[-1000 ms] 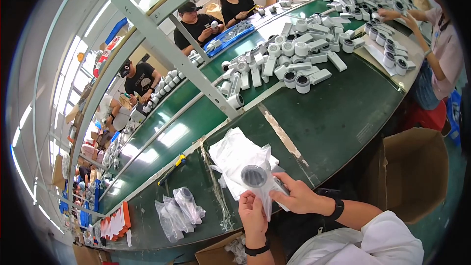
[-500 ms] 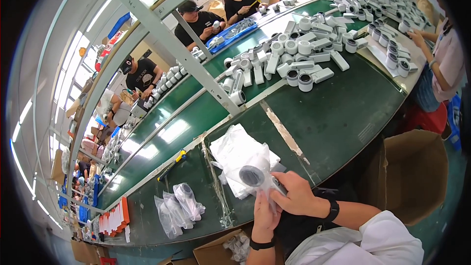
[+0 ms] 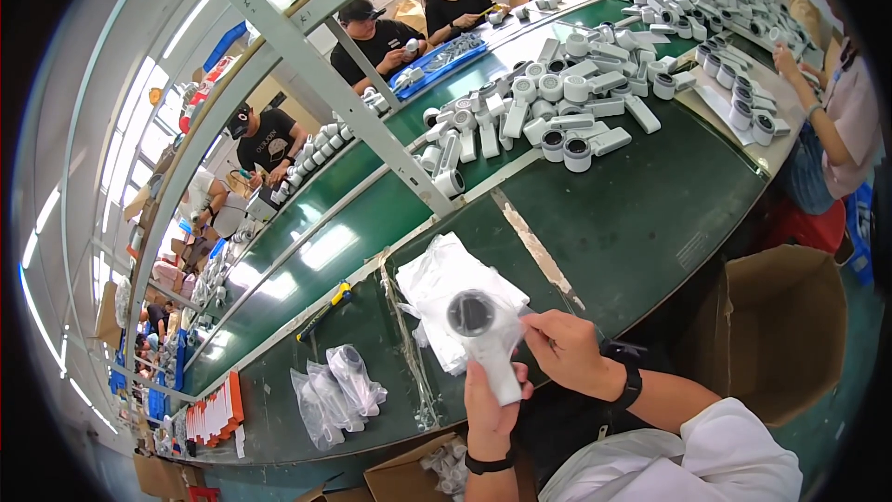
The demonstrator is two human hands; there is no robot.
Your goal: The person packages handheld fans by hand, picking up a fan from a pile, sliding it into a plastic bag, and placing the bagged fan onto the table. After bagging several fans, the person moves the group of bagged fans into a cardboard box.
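Observation:
A white handheld device with a round, dark-faced head and a straight handle (image 3: 491,355) is inside a clear plastic bag, above a stack of white plastic bags (image 3: 441,281). My left hand (image 3: 490,402) is closed around its handle from below, with the round head pointing away from me. Beside the head, my right hand (image 3: 569,350) pinches the edge of the clear bag, thumb and forefinger together. Several bagged devices (image 3: 346,386) lie side by side on the green table (image 3: 641,214), to the left of the stack.
A yellow-and-black box cutter (image 3: 325,310) lies left of the stack. Unbagged devices (image 3: 557,88) are heaped farther back. Orange-and-white flat pieces (image 3: 214,414) sit at the left. An open carton (image 3: 785,330) stands at the right. Metal shelf posts (image 3: 348,102) rise ahead; co-workers sit beyond.
The device has tilted so that its handle now shows fully toward me. My right hand has left the handle and moved right to the bag's edge; my left hand grips the handle.

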